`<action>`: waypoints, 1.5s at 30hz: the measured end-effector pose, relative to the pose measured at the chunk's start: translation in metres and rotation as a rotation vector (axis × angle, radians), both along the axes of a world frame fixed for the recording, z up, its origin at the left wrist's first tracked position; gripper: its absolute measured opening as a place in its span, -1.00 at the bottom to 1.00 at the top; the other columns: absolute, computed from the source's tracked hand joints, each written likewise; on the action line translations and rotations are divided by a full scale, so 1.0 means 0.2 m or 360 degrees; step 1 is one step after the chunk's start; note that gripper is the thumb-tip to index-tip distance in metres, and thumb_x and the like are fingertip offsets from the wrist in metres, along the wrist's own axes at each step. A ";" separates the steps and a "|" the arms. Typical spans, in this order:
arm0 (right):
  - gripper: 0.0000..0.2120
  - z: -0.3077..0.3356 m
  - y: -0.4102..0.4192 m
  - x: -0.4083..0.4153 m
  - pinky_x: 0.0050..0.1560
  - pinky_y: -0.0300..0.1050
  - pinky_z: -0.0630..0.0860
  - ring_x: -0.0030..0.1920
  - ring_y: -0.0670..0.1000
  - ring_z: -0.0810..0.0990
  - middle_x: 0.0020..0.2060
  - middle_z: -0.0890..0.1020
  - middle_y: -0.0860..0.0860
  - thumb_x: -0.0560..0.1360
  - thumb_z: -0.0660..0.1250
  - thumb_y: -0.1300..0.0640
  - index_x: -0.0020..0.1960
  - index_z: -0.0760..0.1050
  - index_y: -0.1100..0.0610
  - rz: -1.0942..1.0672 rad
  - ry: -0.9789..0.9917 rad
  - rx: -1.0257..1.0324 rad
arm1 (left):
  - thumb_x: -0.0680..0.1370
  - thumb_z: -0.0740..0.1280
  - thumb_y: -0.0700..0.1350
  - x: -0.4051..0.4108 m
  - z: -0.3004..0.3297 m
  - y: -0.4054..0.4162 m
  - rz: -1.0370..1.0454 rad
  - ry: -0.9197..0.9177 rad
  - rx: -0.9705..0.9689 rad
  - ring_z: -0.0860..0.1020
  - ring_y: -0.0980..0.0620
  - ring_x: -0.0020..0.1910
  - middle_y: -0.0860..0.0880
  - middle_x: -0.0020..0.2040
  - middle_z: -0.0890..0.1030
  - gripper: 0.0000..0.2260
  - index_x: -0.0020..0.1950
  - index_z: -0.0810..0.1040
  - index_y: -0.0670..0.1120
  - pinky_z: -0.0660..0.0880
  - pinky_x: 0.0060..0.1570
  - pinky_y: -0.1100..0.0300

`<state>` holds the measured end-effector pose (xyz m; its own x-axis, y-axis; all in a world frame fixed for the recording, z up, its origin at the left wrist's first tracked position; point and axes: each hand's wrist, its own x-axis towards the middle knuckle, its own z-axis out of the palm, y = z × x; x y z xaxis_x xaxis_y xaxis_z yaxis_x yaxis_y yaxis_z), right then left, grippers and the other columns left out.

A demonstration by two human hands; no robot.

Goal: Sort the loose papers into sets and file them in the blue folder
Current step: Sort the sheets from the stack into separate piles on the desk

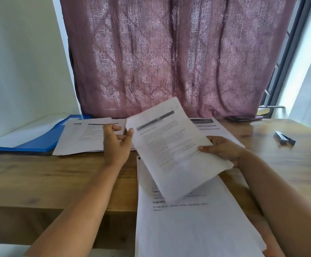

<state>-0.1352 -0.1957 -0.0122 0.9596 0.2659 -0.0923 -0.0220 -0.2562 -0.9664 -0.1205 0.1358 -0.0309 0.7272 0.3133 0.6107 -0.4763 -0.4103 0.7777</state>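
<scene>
- Nearest the lens, a long printed sheet [188,229] hangs off the front edge of the wooden worktop [58,175], its upper part still on the wood, apparently left within reach as the stock yet to be sorted.
- Behind everything, a mauve patterned curtain [169,52] covers the window, with a dark window frame [284,62] showing at its right edge.
- At the far left, the blue folder [39,141] lies open and flat, a pale sheet inside it, placed beside the sorted heaps so sets can slide straight in.
- Just beside the folder, a pile of printed pages [80,138] rests on the wood; a second pile [208,125] lies further right, partly hidden, which suggests two sets already begun.
- Raised and tilted over the middle of the desk, a single page [169,145] is lifted for reading; its print is motion-blurred, so its heading cannot be made out.
- On the right, the right hand [223,148] pinches that page's edge, thumb on top and fingers beneath, its grip carrying the paper.
- Opposite, the left hand [116,143] has loosely curled fingers and a thumb close to the page's left edge; its grip seems unclosed, ready to steady or take the sheet.
- Well apart at far right lies a small dark stapler-like tool [284,140].
</scene>
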 end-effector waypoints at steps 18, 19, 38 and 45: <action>-0.79 -0.08 0.33 0.38 -0.30 -0.32 0.51 -0.25 -0.06 0.58 -0.17 0.66 -0.11 0.41 0.52 0.12 -0.02 0.56 0.09 -0.0662 -0.0501 -0.0305 | 0.54 0.40 -0.17 0.14 -0.10 0.01 -0.0320 0.0473 0.0489 0.56 0.15 -0.05 0.14 -0.06 0.60 -0.89 0.01 0.58 0.02 0.52 -0.05 0.32; -0.85 -0.08 0.31 0.38 -0.35 -0.40 0.47 -0.28 -0.08 0.59 -0.19 0.67 -0.11 0.43 0.50 0.16 -0.03 0.58 0.07 -0.0656 -0.0547 -0.0343 | 0.53 0.40 -0.17 0.14 -0.10 0.01 -0.0296 0.0417 0.0563 0.55 0.16 -0.06 0.17 -0.06 0.59 -0.88 0.01 0.57 0.04 0.51 -0.05 0.33; -0.48 -0.08 0.52 0.26 0.28 -0.19 0.32 0.29 -0.05 0.42 0.30 0.51 -0.09 0.46 0.37 -0.23 0.36 0.47 -0.07 0.0151 -0.1200 -0.1582 | 0.58 0.31 0.06 0.14 -0.10 -0.01 0.0103 0.0343 0.1493 0.55 -0.06 0.16 -0.05 0.17 0.64 -0.69 0.26 0.59 -0.03 0.41 0.25 0.07; -0.62 -0.13 0.50 0.30 0.29 -0.11 0.41 0.27 0.03 0.50 0.28 0.57 -0.03 0.60 0.21 -0.07 0.37 0.46 0.00 0.0152 -0.1170 -0.1699 | 0.56 0.37 -0.15 0.12 -0.10 -0.01 -0.0063 0.0232 0.1410 0.58 -0.02 0.03 -0.05 0.04 0.67 -0.78 0.19 0.64 -0.03 0.46 0.18 0.00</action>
<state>-0.0758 -0.0948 -0.0391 0.8570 0.4577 0.2370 0.4837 -0.8730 -0.0631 -0.0957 0.1336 -0.0501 0.8168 -0.2557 0.5171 -0.4240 -0.8739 0.2377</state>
